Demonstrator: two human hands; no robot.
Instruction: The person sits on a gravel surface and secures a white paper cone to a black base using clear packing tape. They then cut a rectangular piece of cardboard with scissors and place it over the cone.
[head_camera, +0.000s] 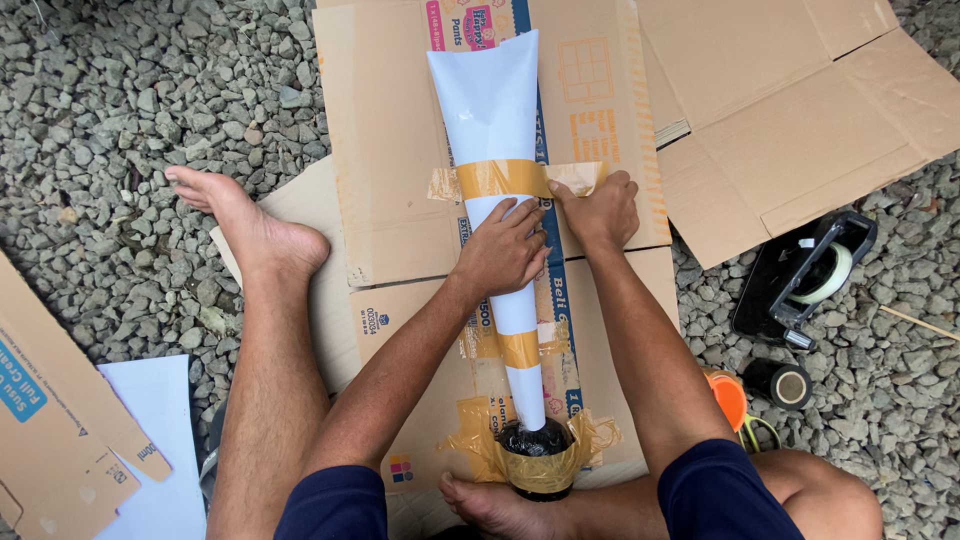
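I see my left hand (505, 250) spread flat on the white paper cone (492, 110); my right hand (600, 208) pinches brown tape (500, 178) beside it; slack there could wrinkle the tape.

Both forearms stretched forward and converging; left hand (505, 248) flat, palm down, fingers spread toward the right; right hand (600, 212) just beside it, knuckles up, fingers curled and pressing down.

White paper cone (490, 110) lying flat under my hands, wide end beyond my fingertips, narrow end back toward my wrists, brown tape band (505, 178) just past both hands (loose ends sticking out sideways), second tape band (519, 349) between my forearms.
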